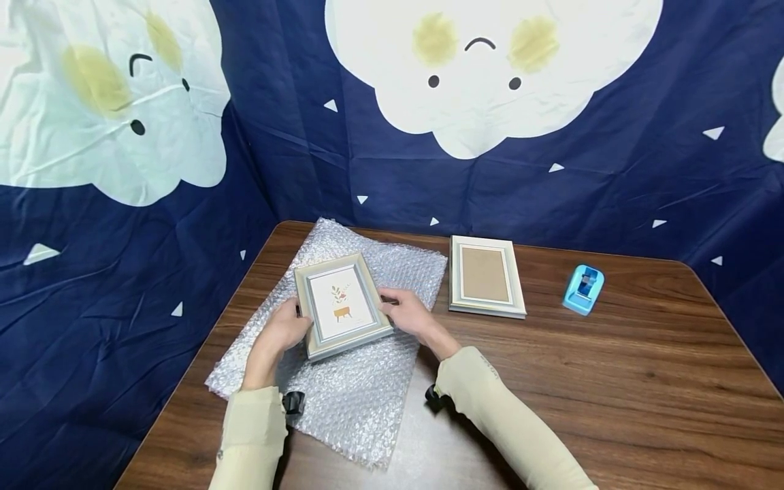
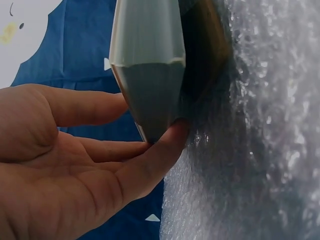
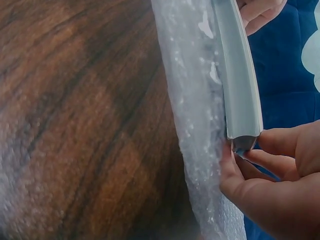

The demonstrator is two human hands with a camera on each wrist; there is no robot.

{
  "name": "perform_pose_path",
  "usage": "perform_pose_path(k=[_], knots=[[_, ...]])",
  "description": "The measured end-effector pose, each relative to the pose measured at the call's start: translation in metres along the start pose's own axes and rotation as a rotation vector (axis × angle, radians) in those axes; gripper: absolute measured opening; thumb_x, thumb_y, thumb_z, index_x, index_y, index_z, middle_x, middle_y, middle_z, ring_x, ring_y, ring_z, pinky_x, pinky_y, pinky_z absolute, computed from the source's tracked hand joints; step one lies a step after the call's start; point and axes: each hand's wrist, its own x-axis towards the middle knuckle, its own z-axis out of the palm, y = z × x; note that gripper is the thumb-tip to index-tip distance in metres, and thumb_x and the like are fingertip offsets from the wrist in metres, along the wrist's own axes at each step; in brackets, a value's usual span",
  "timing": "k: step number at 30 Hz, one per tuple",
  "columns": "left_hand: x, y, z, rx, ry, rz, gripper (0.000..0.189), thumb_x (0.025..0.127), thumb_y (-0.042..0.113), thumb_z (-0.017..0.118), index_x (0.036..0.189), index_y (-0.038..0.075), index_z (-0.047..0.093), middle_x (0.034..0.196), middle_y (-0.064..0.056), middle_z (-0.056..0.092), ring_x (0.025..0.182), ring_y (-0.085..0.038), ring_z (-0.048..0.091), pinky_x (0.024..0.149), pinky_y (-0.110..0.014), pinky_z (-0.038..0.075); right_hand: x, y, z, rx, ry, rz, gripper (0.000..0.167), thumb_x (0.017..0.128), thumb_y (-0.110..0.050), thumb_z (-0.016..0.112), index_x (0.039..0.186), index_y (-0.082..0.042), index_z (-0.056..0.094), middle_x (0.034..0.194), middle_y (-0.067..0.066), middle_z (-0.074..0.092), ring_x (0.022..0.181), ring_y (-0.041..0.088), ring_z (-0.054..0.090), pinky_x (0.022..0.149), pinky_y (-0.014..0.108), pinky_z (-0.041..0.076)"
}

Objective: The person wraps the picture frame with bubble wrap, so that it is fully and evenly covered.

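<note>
Past sleeves (image 1: 511, 425), gripped picture frame (image 1: 339, 306) between left hand (image 1: 283, 333) and right hand (image 1: 410, 316). Held face-up, long axis away, slightly leftward.

The wood-grain tabletop (image 1: 637, 381) is bearing bubble wrap (image 1: 352, 398), a picture frame (image 1: 485, 275) just beside it, and a blue tape dispenser (image 1: 582, 292) farther right.

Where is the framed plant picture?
In the head view, left of centre: the framed plant picture is between the left hand and right hand, over the bubble wrap.
</note>
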Motion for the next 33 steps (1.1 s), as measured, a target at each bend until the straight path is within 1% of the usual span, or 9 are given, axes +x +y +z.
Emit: perform_pose_path(k=[7, 14, 20, 23, 29, 33], knots=[[-0.0014, 0.0020, -0.0008, -0.006, -0.012, 0.003, 0.042, 0.090, 0.003, 0.042, 0.130, -0.011, 0.044, 0.122, -0.030, 0.054, 0.107, -0.035, 0.053, 0.089, -0.044, 0.047, 0.0001, -0.0001, 0.0009, 0.014, -0.002, 0.023, 0.042, 0.097, -0.013, 0.052, 0.138, -0.009, 0.051, 0.142, 0.012, 0.050, 0.133, 0.026, 0.043, 0.111, 0.042, 0.035], [-0.0007, 0.0015, -0.0014, 0.001, -0.026, -0.004, 0.041, 0.092, 0.006, 0.043, 0.130, -0.010, 0.045, 0.123, -0.029, 0.055, 0.108, -0.035, 0.053, 0.090, -0.045, 0.047, -0.0008, -0.0012, 0.0000, 0.031, -0.011, 0.034, 0.042, 0.096, -0.012, 0.053, 0.138, -0.009, 0.051, 0.142, 0.013, 0.050, 0.128, 0.027, 0.049, 0.106, 0.041, 0.042], [-0.0007, 0.0017, -0.0022, 0.009, -0.040, -0.015, 0.041, 0.093, 0.008, 0.043, 0.129, -0.010, 0.045, 0.125, -0.030, 0.053, 0.111, -0.035, 0.052, 0.095, -0.047, 0.045, 0.0013, -0.0002, -0.0005, 0.048, -0.013, 0.030, 0.042, 0.095, -0.010, 0.054, 0.137, -0.008, 0.052, 0.142, 0.014, 0.049, 0.133, 0.027, 0.043, 0.108, 0.041, 0.039], [-0.0020, 0.0017, -0.0027, 0.007, -0.048, -0.018, 0.040, 0.095, 0.010, 0.044, 0.128, -0.012, 0.044, 0.124, -0.031, 0.053, 0.111, -0.037, 0.052, 0.095, -0.048, 0.045, 0.0014, 0.0007, -0.0005, 0.049, -0.019, 0.025, 0.042, 0.095, -0.010, 0.053, 0.137, -0.007, 0.052, 0.142, 0.014, 0.049, 0.134, 0.028, 0.042, 0.109, 0.042, 0.037], [-0.0034, 0.0018, -0.0033, 0.002, -0.060, -0.024, 0.041, 0.097, 0.012, 0.046, 0.129, -0.013, 0.042, 0.124, -0.031, 0.051, 0.112, -0.038, 0.051, 0.095, -0.049, 0.045, 0.0002, -0.0003, -0.0003, 0.033, -0.027, 0.031, 0.042, 0.095, -0.011, 0.053, 0.137, -0.008, 0.051, 0.144, 0.013, 0.048, 0.138, 0.029, 0.037, 0.114, 0.043, 0.031], [-0.0030, 0.0010, -0.0028, -0.005, -0.056, -0.018, 0.040, 0.097, 0.012, 0.046, 0.127, -0.013, 0.043, 0.124, -0.031, 0.052, 0.111, -0.038, 0.052, 0.093, -0.048, 0.045, -0.0002, -0.0008, -0.0009, 0.014, -0.027, 0.036, 0.042, 0.096, -0.011, 0.053, 0.137, -0.008, 0.052, 0.143, 0.013, 0.048, 0.137, 0.029, 0.038, 0.113, 0.043, 0.032]])
